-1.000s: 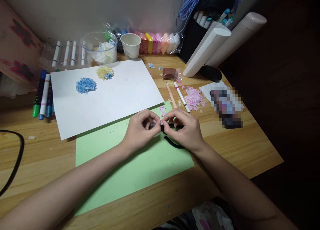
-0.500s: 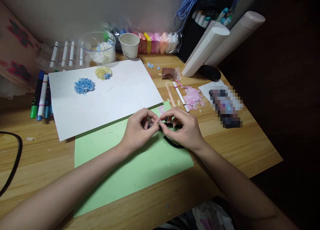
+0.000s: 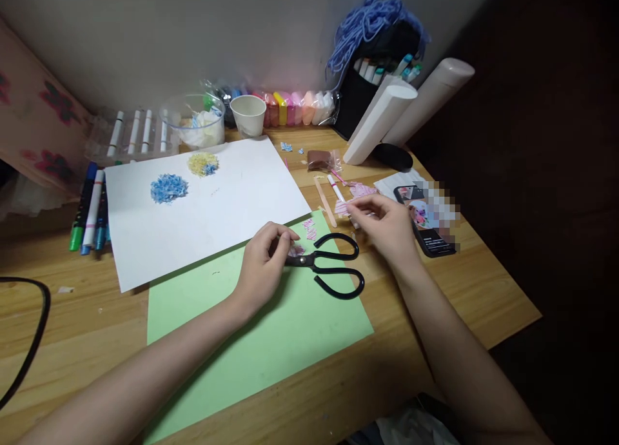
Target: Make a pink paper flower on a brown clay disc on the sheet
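Observation:
My left hand point(image 3: 265, 264) rests on the green paper sheet point(image 3: 271, 329), fingers curled in a pinch over a small pink paper bit by the tips of the black scissors point(image 3: 329, 271). The scissors lie flat on the green sheet, blades shut, handles toward the right. My right hand point(image 3: 384, 222) is over the wood beyond the sheet's right corner, fingers pinched on a pink striped paper strip point(image 3: 342, 207) at the pile of pink paper scraps point(image 3: 362, 190). A few pink scraps point(image 3: 308, 228) lie near the sheet's top corner.
A white sheet point(image 3: 203, 206) carries a blue shred pile point(image 3: 168, 188) and a yellow one point(image 3: 203, 163). Markers point(image 3: 91, 209) lie at left. A paper cup point(image 3: 247, 115), plastic bowl point(image 3: 193, 119), clay packs point(image 3: 290, 108), white rolls point(image 3: 382, 119), phone point(image 3: 425, 219) stand around.
My hands, joined over the scissors before, have parted. The right hand has moved right and away to the pink scraps; the scissors now lie uncovered. The view has shifted downward.

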{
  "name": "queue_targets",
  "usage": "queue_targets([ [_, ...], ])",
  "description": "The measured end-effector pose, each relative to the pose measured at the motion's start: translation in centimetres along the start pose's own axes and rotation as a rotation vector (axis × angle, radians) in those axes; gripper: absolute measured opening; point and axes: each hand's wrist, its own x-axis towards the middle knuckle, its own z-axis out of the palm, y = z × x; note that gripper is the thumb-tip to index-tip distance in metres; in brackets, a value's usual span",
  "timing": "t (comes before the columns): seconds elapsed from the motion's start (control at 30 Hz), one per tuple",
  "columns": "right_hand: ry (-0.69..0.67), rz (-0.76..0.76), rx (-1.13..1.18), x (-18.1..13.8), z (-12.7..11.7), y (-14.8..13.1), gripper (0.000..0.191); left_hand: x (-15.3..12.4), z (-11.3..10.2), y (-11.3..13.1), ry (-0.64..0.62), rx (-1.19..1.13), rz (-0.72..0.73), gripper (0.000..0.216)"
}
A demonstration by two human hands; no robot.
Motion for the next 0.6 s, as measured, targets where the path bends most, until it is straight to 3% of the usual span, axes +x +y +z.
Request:
queue_targets([
  [0.1,0.112,0.092,-0.168,1.9,-2.0,1.5,0.016,-0.1,0.0,0.0,0.051,0.1,0.029,0.019],
  [0.2,0.2,-0.095,-0.385,1.9,-2.0,1.5,0.019,-0.1,0.0,0.0,0.059,0.154,0.036,0.019],
  [0.23,0.159,-0.179,-0.391,1.5,-1.5,1.2,0.019,-0.1,0.0,0.0,0.057,0.154,0.032,0.019],
  [0.33,-0.184,-0.332,-0.294,-0.3,0.5,0.0,0.011,-0.1,0.0,0.0,0.053,0.15,0.028,0.019],
  [0.4,-0.287,-0.389,-0.308,-1.4,1.8,-0.5,0.01,-0.1,0.0,0.0,0.049,0.154,0.028,0.019],
  [0.6,-0.237,-0.382,-0.433,-2.7,3.4,-1.2,0.003,-0.2,0.1,-0.2,0.002,0.129,0.023,0.017],
])
